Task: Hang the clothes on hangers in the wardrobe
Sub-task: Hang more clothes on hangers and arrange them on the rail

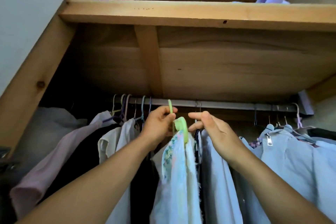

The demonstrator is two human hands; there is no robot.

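left hand (160, 123): fingers curled, thumb and fingertips pinching the neck of the green hanger (179, 125) just under its hook.
right hand (209, 125): fingers loosely spread, gripping nothing that I can see. Thumb up, index pointing toward my left fingertips. Lower fingers look like they touch the next garment over; can't confirm contact.
garment (178, 169): pale, with a patterned edge, draped on the green hanger. Hangs straight down below my left fingers, between both forearms.
hook: green loop stands above my left fingertips, right at the rail (227, 104). Can't tell if it's over the rail or just in front of it.
rail: runs left to right just past and slightly above both sets of fingers. Other hangers and clothes crowd it on both sides; the gap I'm working sits between my hands.
step: my read is seating the hook, right hand keeping the neighbours apart.
risk 1: if the hook isn't seated and I let go, hanger and garment drop. Cause: view of hook vs rail is ambiguous from here.
risk 2: garment slides off the hanger shoulder. Cause: it looks bunched near the neck and I'm tilting the hanger.
risk 3: hook snags a neighbouring hanger. Cause: tight spacing left of my fingers.
risk 4: gap closes and traps the fabric. Cause: right hand leaving early.
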